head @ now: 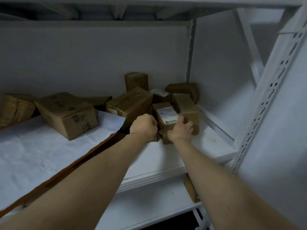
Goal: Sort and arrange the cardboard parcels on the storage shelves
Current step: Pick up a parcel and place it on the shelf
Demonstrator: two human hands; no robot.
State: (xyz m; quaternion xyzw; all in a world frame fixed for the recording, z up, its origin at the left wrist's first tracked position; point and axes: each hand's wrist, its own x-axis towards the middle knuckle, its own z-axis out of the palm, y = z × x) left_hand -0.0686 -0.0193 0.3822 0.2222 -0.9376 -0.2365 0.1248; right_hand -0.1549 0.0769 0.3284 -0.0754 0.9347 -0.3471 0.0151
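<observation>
I hold a small brown cardboard parcel with a white printed label [166,117] between both hands, on the right part of the white metal shelf [49,146]. Its long axis runs away from me: the near end sits between my wrists and the far end points toward the back wall. The labelled face is turned up.

My left hand [143,126] is curled in a fist against the parcel's left near edge, knuckles up, and grips it there. My right hand [181,130] clamps the right side, with fingers wrapped over the top edge beside the label. The two hands are close together, with only the parcel between them.

A plain brown cardboard box [188,112] lies touching the parcel's right side, and a longer taped brown box [131,102] is just beside its left. Behind these are a small white-labelled box [162,95], an upright brown box [136,81] and a rounded brown padded packet [184,89] in the back corner. Well to the left, a larger cardboard carton with black lettering [66,113] rests tilted on the shelf.
</observation>
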